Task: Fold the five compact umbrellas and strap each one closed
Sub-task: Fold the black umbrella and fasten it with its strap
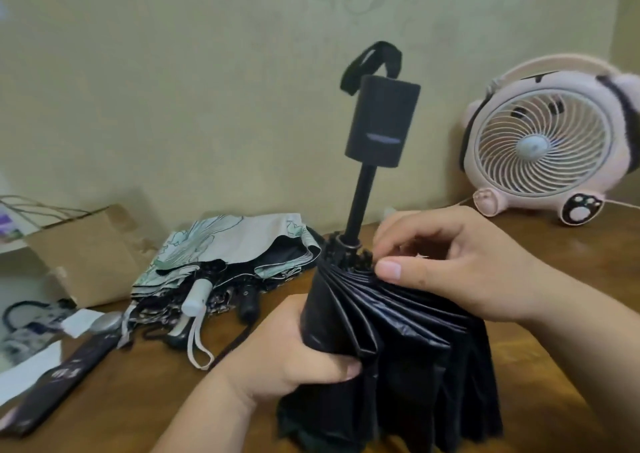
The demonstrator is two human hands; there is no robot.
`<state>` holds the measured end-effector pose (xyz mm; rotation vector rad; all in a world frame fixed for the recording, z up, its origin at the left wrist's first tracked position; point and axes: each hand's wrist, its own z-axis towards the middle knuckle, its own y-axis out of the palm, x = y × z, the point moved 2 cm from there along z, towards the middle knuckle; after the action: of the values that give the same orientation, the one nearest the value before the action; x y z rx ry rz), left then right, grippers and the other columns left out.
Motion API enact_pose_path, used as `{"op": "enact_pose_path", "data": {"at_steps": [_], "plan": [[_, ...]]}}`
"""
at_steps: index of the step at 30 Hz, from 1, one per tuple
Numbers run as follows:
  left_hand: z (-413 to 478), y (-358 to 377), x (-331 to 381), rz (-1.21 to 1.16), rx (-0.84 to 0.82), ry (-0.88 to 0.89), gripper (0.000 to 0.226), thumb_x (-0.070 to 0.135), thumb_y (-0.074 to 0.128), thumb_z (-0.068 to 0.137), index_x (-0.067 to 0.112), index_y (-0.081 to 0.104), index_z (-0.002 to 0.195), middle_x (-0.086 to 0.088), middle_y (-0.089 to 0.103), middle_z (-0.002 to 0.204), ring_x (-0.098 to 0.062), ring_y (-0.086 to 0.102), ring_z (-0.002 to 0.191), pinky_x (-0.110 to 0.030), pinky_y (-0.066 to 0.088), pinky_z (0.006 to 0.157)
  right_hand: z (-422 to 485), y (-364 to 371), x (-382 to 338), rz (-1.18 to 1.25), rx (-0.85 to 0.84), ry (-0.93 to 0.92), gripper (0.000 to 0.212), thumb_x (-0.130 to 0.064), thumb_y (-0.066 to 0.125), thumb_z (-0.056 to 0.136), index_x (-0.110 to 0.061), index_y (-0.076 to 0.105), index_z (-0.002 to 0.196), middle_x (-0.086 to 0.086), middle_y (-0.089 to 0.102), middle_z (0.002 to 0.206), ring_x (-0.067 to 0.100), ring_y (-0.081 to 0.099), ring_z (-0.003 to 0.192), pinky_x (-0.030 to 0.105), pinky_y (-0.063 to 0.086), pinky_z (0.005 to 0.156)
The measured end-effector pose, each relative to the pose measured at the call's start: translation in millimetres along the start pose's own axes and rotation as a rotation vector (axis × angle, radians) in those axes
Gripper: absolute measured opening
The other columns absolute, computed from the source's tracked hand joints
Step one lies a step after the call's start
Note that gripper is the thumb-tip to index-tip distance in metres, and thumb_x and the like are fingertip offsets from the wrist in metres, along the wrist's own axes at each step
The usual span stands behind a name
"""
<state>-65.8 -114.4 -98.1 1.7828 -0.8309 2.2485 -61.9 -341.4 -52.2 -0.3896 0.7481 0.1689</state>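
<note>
The black umbrella (398,342) stands over the wooden table (571,245) in front of the person, with its handle (381,120) uppermost. This orientation lets the canopy panels hang downward and exposes the pleats for sorting. The left hand (294,355) wraps its fingers and thumb around the gathered fabric, probably to stop arranged pleats from springing apart. The right hand (460,262) is partly curled, its thumb and fingertips pinching a pleat edge close to the shaft, apparently to lay each fold flat in turn. No strap is visibly fastened on this umbrella. A floral umbrella (235,241) and others lie unfolded in a pile at the left, while a dark rolled umbrella (69,373) lies apart from them.
</note>
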Motion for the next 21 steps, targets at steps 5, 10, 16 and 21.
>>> {"op": "enact_pose_path", "data": {"at_steps": [5, 10, 16, 21], "plan": [[-0.9, 4.7, 2.5, 0.067, -0.028, -0.02, 0.045, -0.004, 0.081, 0.077, 0.003, 0.068, 0.12, -0.019, 0.071, 0.122, -0.041, 0.064, 0.121, -0.06, 0.048, 0.104, 0.4, -1.5, -12.5, -0.01, -0.035, 0.086, 0.023, -0.033, 0.08, 0.083, -0.01, 0.081, 0.086, 0.011, 0.078, 0.091, 0.038, 0.073, 0.086, 0.06, 0.056, 0.081], [1.2, 12.8, 11.4, 0.061, -0.133, 0.02, 0.072, -0.016, 0.081, 0.074, 0.014, 0.06, 0.135, -0.012, 0.064, 0.138, -0.029, 0.057, 0.134, -0.049, 0.041, 0.115, 0.2, -0.7, -20.5, 0.004, -0.056, 0.077, 0.012, -0.03, 0.081, 0.077, -0.019, 0.082, 0.08, 0.009, 0.078, 0.084, 0.025, 0.074, 0.078, 0.039, 0.061, 0.074], [2.7, 21.7, 15.2, 0.048, -0.34, 0.033, 0.076, -0.022, 0.072, 0.077, 0.001, 0.047, 0.145, -0.021, 0.055, 0.146, -0.036, 0.048, 0.141, -0.056, 0.034, 0.118, -0.9, 0.6, -16.5, 0.197, -0.079, 0.162, 0.026, -0.048, 0.09, 0.062, -0.025, 0.079, 0.071, 0.009, 0.074, 0.073, 0.012, 0.067, 0.064, 0.023, 0.055, 0.061], [1.1, 27.9, 29.9, -0.111, -0.525, 0.15, 0.105, -0.047, 0.053, 0.063, 0.014, 0.044, 0.148, 0.004, 0.052, 0.149, -0.014, 0.045, 0.142, -0.03, 0.034, 0.117, -0.1, 9.3, -12.9, 0.381, -0.079, 0.249, 0.015, -0.018, 0.09, 0.065, -0.017, 0.079, 0.075, 0.007, 0.07, 0.064, 0.011, 0.058, 0.047, 0.018, 0.049, 0.047]]}}
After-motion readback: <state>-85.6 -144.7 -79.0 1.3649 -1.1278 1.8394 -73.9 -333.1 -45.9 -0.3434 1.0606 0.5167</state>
